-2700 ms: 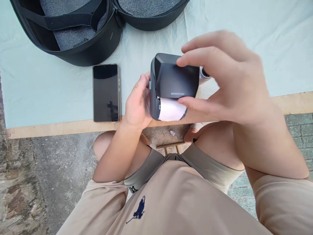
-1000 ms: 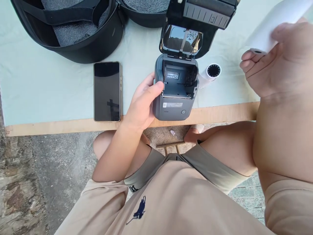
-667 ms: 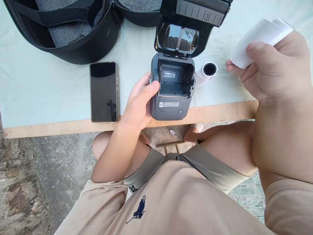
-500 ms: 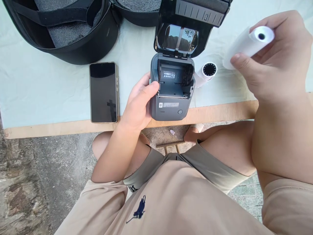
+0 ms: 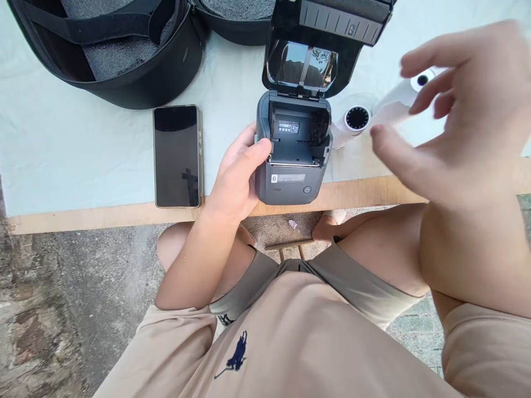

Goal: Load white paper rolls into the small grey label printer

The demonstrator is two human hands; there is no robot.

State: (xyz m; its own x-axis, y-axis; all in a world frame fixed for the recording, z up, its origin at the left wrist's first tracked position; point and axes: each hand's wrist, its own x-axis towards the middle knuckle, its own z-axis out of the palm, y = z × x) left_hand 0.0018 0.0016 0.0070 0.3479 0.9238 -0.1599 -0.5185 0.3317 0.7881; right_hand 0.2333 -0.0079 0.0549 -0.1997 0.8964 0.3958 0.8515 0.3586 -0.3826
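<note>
My left hand grips the left side of a dark grey label printer, thumb on its edge. The printer's lid is raised and its paper bay shows nothing inside. My right hand, slightly blurred, is open with fingers spread and holds nothing. Behind its fingers a white paper roll lies on the table, partly hidden. Between that roll and the printer is a second white roll with a black, notched core, its end facing me.
A black phone lies left of the printer, near the wooden table edge. At the back left stands an open black zip case with grey foam and a strap. Its other half is beside it.
My right hand has let go of the paper roll, which now lies on the table, and its fingers have spread. My left hand keeps its hold on the printer.
</note>
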